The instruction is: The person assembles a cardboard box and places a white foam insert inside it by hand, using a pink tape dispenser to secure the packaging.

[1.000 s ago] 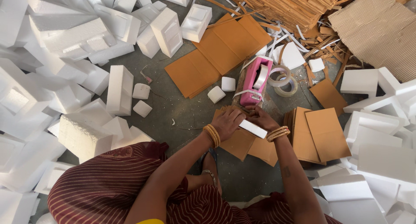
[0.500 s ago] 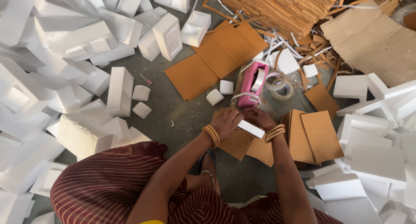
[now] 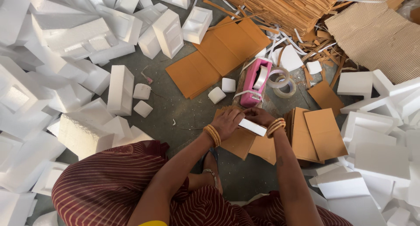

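Note:
My left hand [image 3: 228, 122] and my right hand [image 3: 259, 116] meet over a small white foam block [image 3: 253, 127], both gripping it above a brown cardboard piece [image 3: 239, 142] on the floor. Gold bangles circle both wrists. Just beyond the hands stands a pink tape dispenser [image 3: 256, 81] with a strip of clear tape hanging toward them. Part of the block is hidden under my fingers.
White foam pieces [image 3: 120, 89] are piled to the left and right. Flat cardboard sheets [image 3: 218, 55] lie ahead, more cardboard sheets [image 3: 319, 134] at the right, a corrugated stack [image 3: 284, 5] at the back. Two clear tape rolls [image 3: 282, 81] sit beside the dispenser. Small foam cubes [image 3: 216, 95] lie nearby.
The hands stay on the white block with only slight finger movement. The view has shifted a little.

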